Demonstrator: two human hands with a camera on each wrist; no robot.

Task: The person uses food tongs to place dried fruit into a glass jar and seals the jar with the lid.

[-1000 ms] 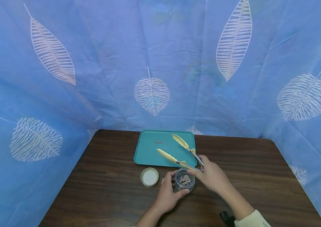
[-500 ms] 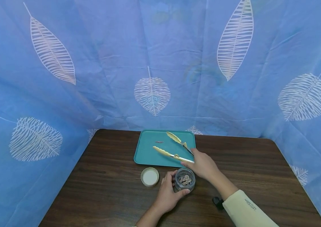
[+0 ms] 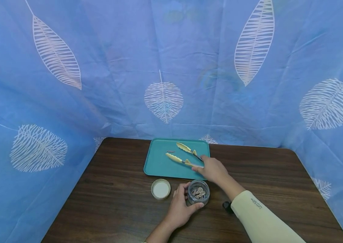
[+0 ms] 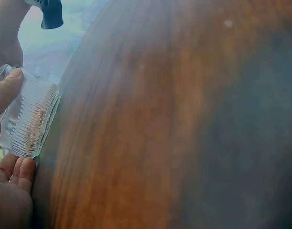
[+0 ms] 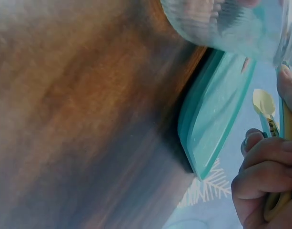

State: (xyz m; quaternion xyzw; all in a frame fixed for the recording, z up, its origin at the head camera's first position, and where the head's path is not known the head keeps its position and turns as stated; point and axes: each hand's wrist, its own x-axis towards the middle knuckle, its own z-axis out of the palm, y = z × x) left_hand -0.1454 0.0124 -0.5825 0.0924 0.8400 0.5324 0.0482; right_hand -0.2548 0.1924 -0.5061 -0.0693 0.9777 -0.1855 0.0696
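Note:
My left hand (image 3: pixel 178 206) curls round a clear ribbed jar (image 3: pixel 206 194) standing upright on the table. Inside the uncapped jar lie several pale, curled pieces (image 3: pixel 198 193). My right hand (image 3: pixel 215 170) grips a pair of metal kitchen tongs (image 3: pixel 175 158) with yellow scalloped tips. The tongs' arms are spread apart above the teal tray (image 3: pixel 156 167), and nothing is between the tips. A thin brownish-pink strip (image 3: pixel 170 151) lies on the tray near the tips. In the right wrist view, fingers (image 5: pixel 265 179) wrap the tongs' handle beside the jar (image 5: pixel 217 24).
A round lid (image 3: pixel 160 189) with a white inside lies on the dark wooden table (image 3: pixel 113 189), left of the jar. Blue cloth (image 3: pixel 113 84) with white leaf prints hangs behind and at both sides. A black device (image 3: pixel 227 207) sits by my right wrist.
My right hand has moved forward and left with the tongs, from beside the jar to over the tray. The tips have come somewhat closer together. My left hand stays on the jar.

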